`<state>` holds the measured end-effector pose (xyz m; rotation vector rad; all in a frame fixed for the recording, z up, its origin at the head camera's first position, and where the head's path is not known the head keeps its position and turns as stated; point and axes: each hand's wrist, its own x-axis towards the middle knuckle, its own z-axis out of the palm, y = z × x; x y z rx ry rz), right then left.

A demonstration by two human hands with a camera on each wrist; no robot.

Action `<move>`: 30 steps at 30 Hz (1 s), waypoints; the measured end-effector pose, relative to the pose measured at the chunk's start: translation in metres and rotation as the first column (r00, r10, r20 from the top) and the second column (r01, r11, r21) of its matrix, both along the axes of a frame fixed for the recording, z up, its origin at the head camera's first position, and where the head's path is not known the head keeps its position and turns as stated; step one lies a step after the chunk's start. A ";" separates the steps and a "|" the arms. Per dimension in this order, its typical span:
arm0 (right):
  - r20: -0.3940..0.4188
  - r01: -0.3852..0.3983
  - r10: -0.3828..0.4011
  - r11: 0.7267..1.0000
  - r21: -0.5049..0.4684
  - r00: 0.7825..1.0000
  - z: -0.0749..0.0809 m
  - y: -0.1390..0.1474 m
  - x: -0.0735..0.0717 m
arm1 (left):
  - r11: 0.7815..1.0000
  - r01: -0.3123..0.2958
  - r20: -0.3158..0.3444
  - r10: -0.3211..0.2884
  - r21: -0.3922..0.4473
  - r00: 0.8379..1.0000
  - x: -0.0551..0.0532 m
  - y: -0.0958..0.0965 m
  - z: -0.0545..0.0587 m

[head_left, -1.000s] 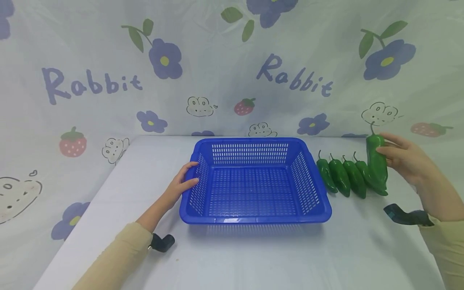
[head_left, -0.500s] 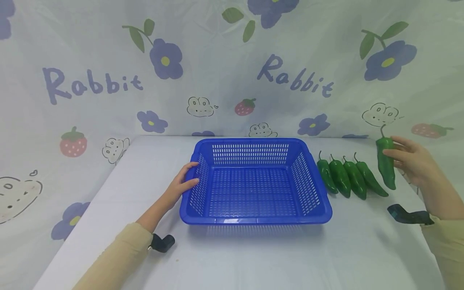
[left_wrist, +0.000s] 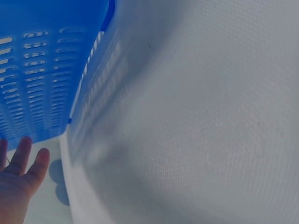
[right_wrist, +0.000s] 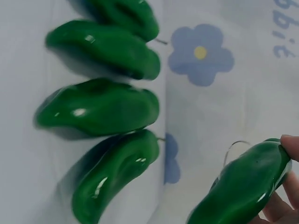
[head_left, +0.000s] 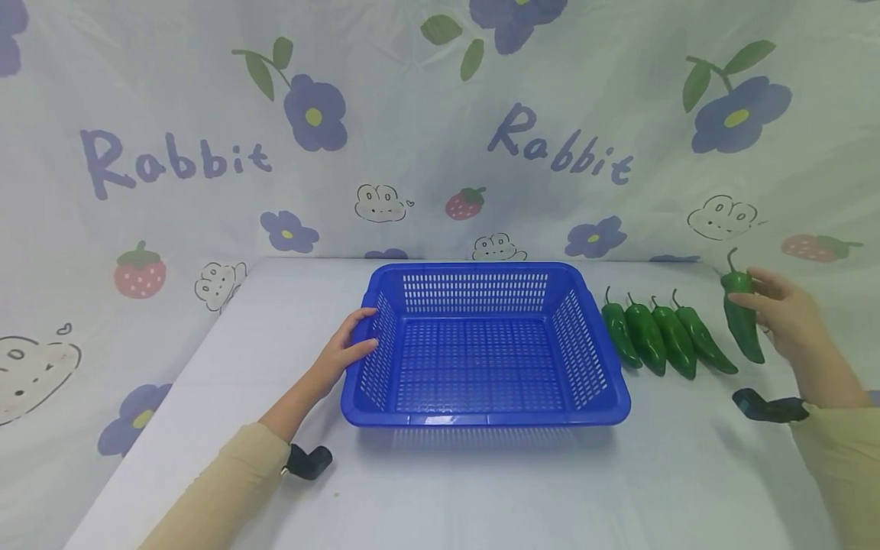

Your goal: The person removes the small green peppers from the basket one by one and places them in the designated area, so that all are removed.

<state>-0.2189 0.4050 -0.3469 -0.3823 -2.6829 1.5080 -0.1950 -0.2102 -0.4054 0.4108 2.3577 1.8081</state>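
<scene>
My left hand [head_left: 347,347] holds the left rim of a blue plastic basket [head_left: 484,418], a finger and the thumb over the edge. In the left wrist view, other fingers [left_wrist: 21,158] lie extended near the basket's slotted wall [left_wrist: 42,70]. My right hand [head_left: 787,313] pinches a green chili pepper [head_left: 742,325] near its stem end, stem up and tip slanting down right. The right wrist view shows this held pepper [right_wrist: 243,186] at the lower right. I cannot tell whether its tip touches the table. Several more green chili peppers [head_left: 677,344] lie side by side, left of it.
The basket stands mid-table with nothing inside its slotted walls. A white cloth covers the table [head_left: 481,496], and a patterned curtain [head_left: 412,114] hangs behind it. The nearest lying pepper [head_left: 621,336] sits close to the basket's right rim. A dark camera mount [head_left: 766,406] juts from my right wrist.
My right hand has lifted the pepper clear of the row, then carried it right and lower, now more slanted. The left hand and basket have not moved.
</scene>
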 end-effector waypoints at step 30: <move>0.056 -0.012 -0.002 0.971 0.238 0.998 -0.052 0.005 -0.025 | 1.000 0.003 -0.008 -0.003 -0.007 1.000 0.000 -0.001 -0.001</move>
